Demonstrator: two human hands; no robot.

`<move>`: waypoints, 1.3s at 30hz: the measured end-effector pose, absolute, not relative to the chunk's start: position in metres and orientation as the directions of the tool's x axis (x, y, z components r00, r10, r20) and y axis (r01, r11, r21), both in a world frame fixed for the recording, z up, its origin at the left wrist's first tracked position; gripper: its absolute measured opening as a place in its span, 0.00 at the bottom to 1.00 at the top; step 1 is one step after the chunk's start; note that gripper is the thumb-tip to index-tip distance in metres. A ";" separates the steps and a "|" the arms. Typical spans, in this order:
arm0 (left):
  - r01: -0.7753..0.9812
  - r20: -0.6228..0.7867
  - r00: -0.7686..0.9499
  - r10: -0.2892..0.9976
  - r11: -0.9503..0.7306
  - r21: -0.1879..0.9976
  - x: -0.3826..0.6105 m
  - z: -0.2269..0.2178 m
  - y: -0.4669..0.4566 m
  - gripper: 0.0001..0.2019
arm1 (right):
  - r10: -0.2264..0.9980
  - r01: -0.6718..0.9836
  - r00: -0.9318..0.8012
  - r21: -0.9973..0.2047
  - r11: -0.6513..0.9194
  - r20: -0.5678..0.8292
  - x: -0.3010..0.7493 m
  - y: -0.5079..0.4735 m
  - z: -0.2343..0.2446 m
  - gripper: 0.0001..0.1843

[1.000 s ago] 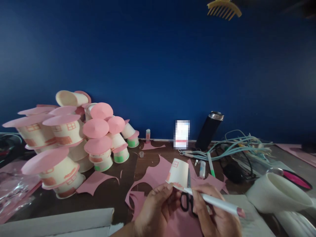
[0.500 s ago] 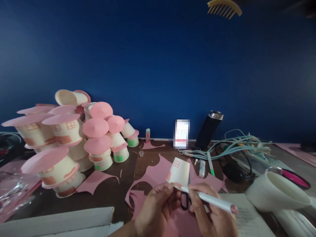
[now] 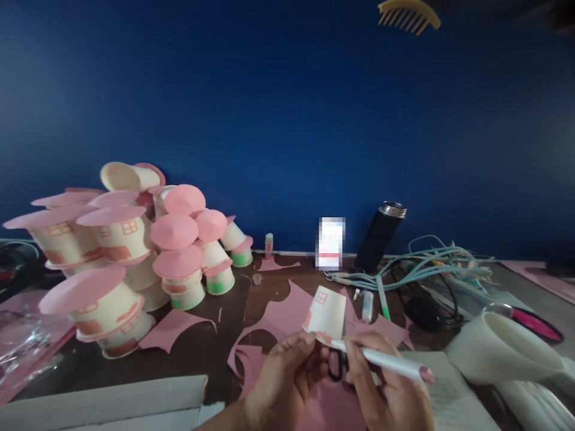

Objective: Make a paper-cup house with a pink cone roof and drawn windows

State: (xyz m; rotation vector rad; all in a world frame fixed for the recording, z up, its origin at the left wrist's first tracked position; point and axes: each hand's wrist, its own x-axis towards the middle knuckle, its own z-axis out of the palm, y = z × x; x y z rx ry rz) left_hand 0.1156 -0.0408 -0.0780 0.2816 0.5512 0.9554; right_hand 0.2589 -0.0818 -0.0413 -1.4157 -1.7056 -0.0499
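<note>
My left hand [image 3: 287,374] grips a white paper cup [image 3: 327,312] by its rim, with the cup's base tilted up and away. Orange-red drawing shows on the cup: a window near the top, a patch at the left side and marks along the rim. My right hand [image 3: 381,377] is closed around a white marker [image 3: 395,362] with a pinkish end, its tip at the cup's rim. Below and between the hands shows the black handle of scissors [image 3: 336,365]. Cut pink paper [image 3: 287,314] lies under the cup.
Stacked decorated cups with pink paper roofs [image 3: 174,232] fill the left side. A phone [image 3: 330,244] and black flask [image 3: 381,236] stand by the blue wall. Cables [image 3: 404,266], a green-ended marker [image 3: 383,298], a computer mouse [image 3: 424,314] and large white cups [image 3: 498,353] lie right.
The marker's tip end has shifted slightly along the cup's rim, and its back end has tipped slightly. Both hands keep their hold.
</note>
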 end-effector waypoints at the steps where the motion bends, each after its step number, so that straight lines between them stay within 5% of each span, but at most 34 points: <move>1: -0.696 -0.316 0.452 0.834 0.552 0.460 0.116 -0.078 -0.041 0.07 | 0.764 0.806 0.055 -0.480 0.346 0.643 0.259 -0.081 -0.041 0.11; 39: -0.633 -0.212 0.467 0.858 0.492 0.598 0.117 -0.077 -0.040 0.10 | 0.763 0.731 0.013 -0.527 0.434 0.646 0.260 -0.080 -0.046 0.06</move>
